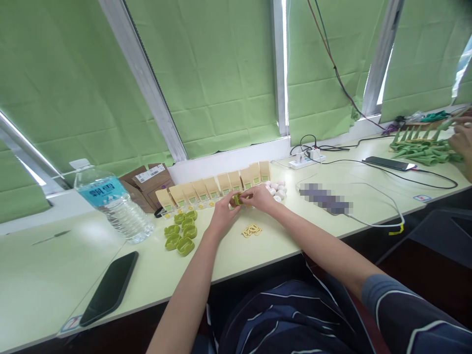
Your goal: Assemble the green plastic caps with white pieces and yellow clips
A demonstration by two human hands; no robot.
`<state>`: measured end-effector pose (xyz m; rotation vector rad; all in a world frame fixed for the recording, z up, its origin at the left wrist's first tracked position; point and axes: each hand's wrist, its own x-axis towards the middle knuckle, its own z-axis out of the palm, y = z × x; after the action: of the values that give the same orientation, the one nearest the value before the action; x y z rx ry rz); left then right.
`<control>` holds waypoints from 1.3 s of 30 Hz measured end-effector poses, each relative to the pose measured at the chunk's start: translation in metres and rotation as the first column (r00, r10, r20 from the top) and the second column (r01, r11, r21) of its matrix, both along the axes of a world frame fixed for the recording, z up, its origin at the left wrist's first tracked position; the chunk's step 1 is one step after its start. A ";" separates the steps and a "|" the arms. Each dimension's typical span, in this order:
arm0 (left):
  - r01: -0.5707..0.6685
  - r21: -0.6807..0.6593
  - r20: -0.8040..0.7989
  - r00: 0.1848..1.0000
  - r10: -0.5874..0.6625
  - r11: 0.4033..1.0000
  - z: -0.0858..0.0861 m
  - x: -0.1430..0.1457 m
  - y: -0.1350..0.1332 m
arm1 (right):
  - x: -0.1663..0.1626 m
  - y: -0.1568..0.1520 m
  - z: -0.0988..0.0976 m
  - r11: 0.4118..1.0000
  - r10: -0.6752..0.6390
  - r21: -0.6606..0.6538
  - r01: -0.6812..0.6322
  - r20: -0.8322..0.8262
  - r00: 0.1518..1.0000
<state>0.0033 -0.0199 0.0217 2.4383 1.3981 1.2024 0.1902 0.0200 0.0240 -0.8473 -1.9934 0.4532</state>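
My left hand [225, 210] is closed around a small olive-green plastic piece [236, 199], its shape mostly hidden by fingers. With thumb and fingers pinched, my right hand [257, 197] grips the same piece from the other side. Left of my hands lie several green plastic pieces [185, 246] of like colour, hollow and rounded. A small pile of thin yellow pieces [251, 230] rests on the table below my hands. Behind them stands a row of small cream boxes [201, 189] with open flaps. Several white and pinkish rounded objects [277, 191] sit beside my right hand.
A large water bottle [110, 201] leans at the left, near a cardboard box [147, 184] and a black phone [109, 290]. On the right are a power strip [307, 161], cables, another phone [389, 163] and green items [424, 147] by another person's hand [460, 135].
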 end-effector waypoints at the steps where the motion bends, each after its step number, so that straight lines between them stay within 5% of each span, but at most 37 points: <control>1: -0.001 -0.007 0.001 1.000 0.001 1.000 0.000 0.000 0.000 | 0.000 0.000 0.000 1.000 0.002 0.000 -0.002 -0.001 1.000; 19: 0.029 -0.028 -0.017 0.999 -0.029 0.999 0.001 0.001 -0.004 | -0.002 -0.002 0.001 0.999 -0.038 0.024 0.037 0.058 0.998; 39: -0.095 -0.062 0.082 0.992 0.100 0.994 0.002 0.007 -0.005 | 0.000 -0.004 0.004 0.998 0.039 -0.045 -0.035 0.070 0.997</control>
<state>0.0098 -0.0244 0.0239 2.2767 1.5212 1.2518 0.1902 0.0160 0.0277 -0.8655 -2.0738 0.4959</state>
